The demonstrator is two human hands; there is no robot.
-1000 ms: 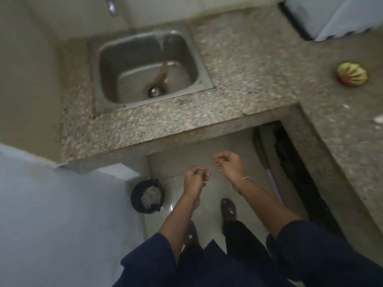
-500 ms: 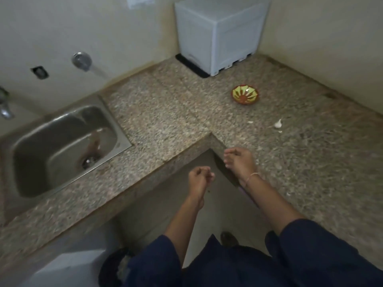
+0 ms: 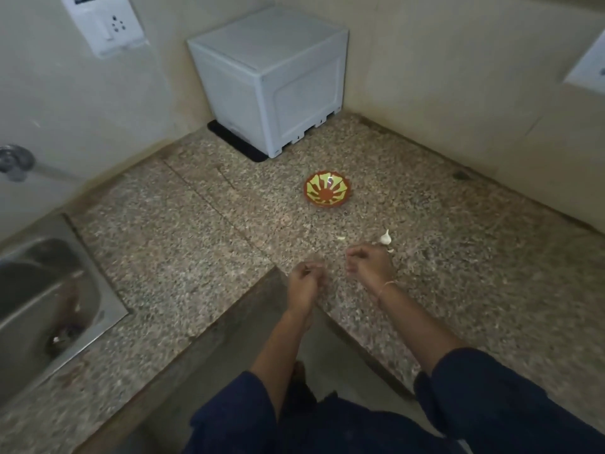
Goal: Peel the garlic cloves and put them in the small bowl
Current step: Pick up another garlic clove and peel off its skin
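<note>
two hands hang side by side above the inner corner of the speckled stone counter [image 3: 196,244], apart from each other. the left hand [image 3: 306,285] has its fingers curled in toward the thumb, and blur hides whether it pinches anything. the right hand [image 3: 370,264], with a thin thread [image 3: 389,284] round its wrist, is curled the same way, fingertips drawn together; whether something sits between them cannot be told. one white garlic clove [image 3: 385,238] lies on the counter just beyond the right hand, close to its knuckles. a pale scrap [image 3: 341,238] lies beyond the gap between the two hands. farther out past both hands, well apart from the clove, the small bowl [image 3: 328,192] stands upright, orange with yellow rays. beyond it a white box [image 3: 271,77] fills the wall corner. a steel sink [image 3: 49,306] is set well off to the left of the left hand. dark blue sleeves [image 3: 229,421] cover both upper arms.
</note>
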